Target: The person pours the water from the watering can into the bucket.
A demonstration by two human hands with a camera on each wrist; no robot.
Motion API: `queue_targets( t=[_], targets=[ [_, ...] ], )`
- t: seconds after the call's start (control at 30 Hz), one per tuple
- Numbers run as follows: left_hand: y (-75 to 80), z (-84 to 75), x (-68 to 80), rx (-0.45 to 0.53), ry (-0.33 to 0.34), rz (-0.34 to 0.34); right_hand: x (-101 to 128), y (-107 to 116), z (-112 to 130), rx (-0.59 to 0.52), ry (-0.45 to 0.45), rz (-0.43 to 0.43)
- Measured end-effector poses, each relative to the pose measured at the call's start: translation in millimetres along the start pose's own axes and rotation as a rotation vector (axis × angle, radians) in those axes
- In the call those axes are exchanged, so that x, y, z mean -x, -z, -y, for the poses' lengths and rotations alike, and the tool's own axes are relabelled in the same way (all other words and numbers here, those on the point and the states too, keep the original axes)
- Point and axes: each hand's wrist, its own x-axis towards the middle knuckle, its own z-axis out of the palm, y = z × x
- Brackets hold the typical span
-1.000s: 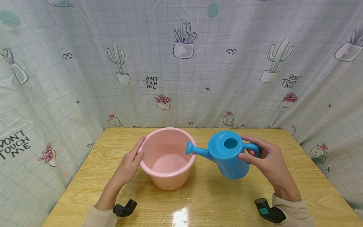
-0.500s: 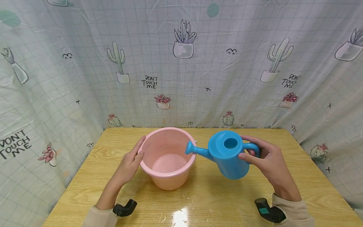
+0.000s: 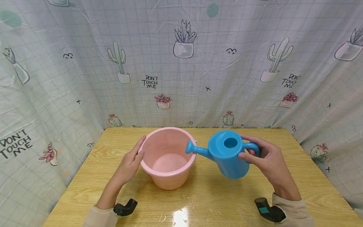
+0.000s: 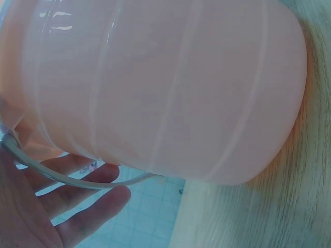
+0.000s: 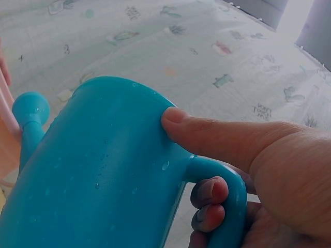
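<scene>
A pink plastic bucket [image 3: 170, 181] stands on the table, its inside bare in the head view. My left hand [image 3: 129, 165] rests against the bucket's left side, thumb tip at the rim. In the left wrist view, its fingers [image 4: 98, 212] are spread and fairly straight beside the bucket wall, with a thin bail handle [image 4: 77, 182] crossing them. My right hand [image 3: 267, 159] grips the handle of a blue watering can [image 3: 232, 165], fingers through the loop and thumb on the body. The can's spout rose [image 3: 190, 147] overlaps the bucket's right rim. Droplets dot the can [image 5: 103, 170].
Water splashes wet the wooden table [image 3: 215, 211] near its front. A patterned curtain [image 3: 207, 63] hangs behind and on both sides. Dark devices sit at the left wrist [image 3: 124, 208] and right wrist [image 3: 269, 211].
</scene>
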Motion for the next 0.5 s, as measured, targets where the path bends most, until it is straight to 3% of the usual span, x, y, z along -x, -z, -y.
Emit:
queue_targets(
  t=[0.5],
  targets=[
    [-0.5,2.9,-0.2,0.009,0.003,0.005,0.6,-0.5,-2.4,-0.009,0.003,0.003]
  ],
)
